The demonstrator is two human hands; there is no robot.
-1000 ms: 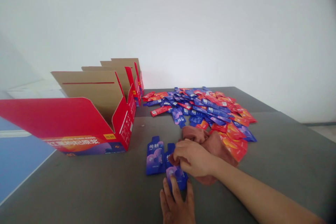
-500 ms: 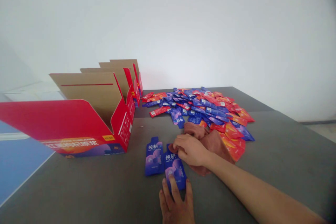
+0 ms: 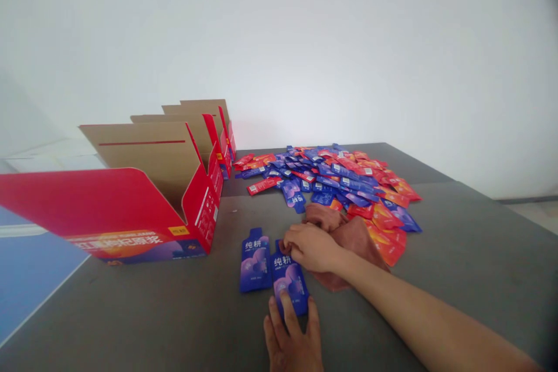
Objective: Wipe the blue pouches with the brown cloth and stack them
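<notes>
Two blue pouches lie side by side on the grey table (image 3: pixel 174 314). My left hand (image 3: pixel 293 334) has its fingers spread, with the fingertips on the lower end of the right-hand pouch (image 3: pixel 288 279). The other pouch (image 3: pixel 255 261) lies untouched just to the left. My right hand (image 3: pixel 311 247) is closed on a brown cloth (image 3: pixel 357 241), a bunched bit of which touches the top of the right-hand pouch. The rest of the cloth spreads out under my right wrist.
A heap of blue and red pouches (image 3: pixel 331 174) lies at the back, behind the cloth. Open red cartons (image 3: pixel 203 206) stand in a row on the left, flaps raised. A pale wall rises behind the table.
My right hand has shifted very slightly left, with the cloth in its fingers. My left hand and the two pouches look almost the same; the view has moved a little.
</notes>
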